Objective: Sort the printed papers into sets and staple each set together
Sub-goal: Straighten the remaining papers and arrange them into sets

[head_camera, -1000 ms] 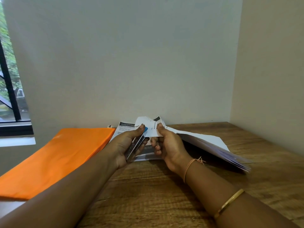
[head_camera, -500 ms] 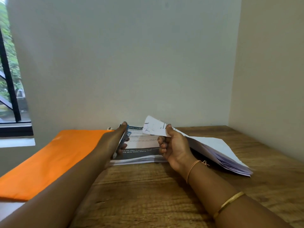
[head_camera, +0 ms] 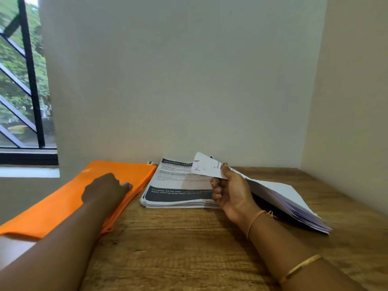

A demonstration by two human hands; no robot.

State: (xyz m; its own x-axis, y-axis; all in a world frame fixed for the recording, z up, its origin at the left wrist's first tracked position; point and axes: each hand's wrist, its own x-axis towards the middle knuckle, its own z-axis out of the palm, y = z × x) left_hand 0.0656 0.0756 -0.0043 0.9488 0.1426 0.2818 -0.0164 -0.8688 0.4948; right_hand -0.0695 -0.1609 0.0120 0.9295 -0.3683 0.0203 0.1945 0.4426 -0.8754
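My right hand (head_camera: 233, 194) grips a corner of the white paper bundle (head_camera: 283, 195), trailing rightward, the flat printed paper stack (head_camera: 178, 185) on the wooden counter (head_camera: 189, 248) just left of those fingers (head_camera: 217, 189); left hand (head_camera: 107, 187) lies on the orange folder (head_camera: 52, 211), grip unclear.

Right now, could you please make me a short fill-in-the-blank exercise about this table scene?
The left hand rests on the ____ folder.
Over a ____ table, the right hand holds a paper bundle.
The printed stack lies to the ____ of the folder.
Missing words: orange, wooden, right.
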